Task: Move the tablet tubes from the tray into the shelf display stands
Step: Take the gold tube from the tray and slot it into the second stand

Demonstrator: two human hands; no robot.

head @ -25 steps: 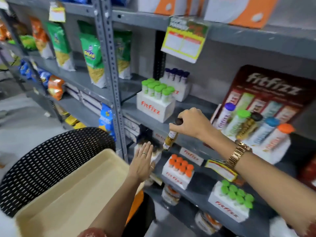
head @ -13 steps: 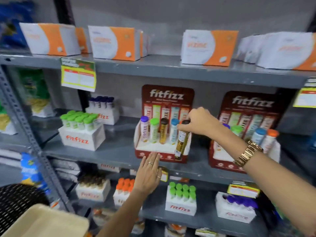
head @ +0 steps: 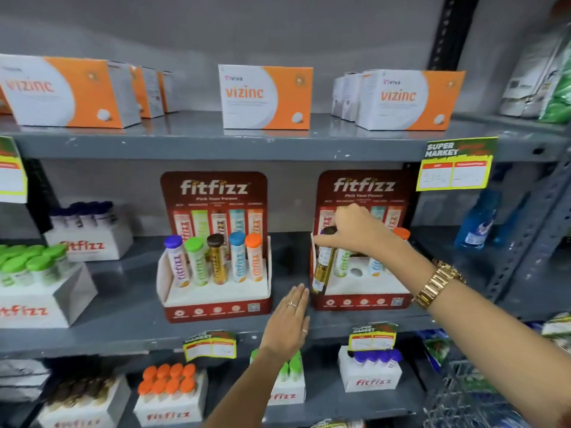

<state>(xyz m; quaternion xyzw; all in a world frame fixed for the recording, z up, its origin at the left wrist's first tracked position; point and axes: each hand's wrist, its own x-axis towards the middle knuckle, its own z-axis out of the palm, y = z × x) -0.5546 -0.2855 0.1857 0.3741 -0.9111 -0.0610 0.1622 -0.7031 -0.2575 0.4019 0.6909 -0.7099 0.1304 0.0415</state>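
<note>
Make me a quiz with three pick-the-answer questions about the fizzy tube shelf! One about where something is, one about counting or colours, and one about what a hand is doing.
1. Where is the empty round hole?
A. In the right display stand
B. In the left display stand
C. In a vizinc box

2. How many tubes stand in the left display stand?
A. Three
B. Five
C. Seven

3. What is the right hand doing?
A. Lying flat and empty
B. Holding the gold tube by its dark cap
C. Pulling a price tag

Answers:
1. A: the hole shows in the white base, between the green and blue tubes.
2. B: purple, green, brown, blue and orange caps stand in one row.
3. B: the fingers close around the cap, and the tube hangs at the stand's left front edge. The left hand is the flat, open one.
</note>
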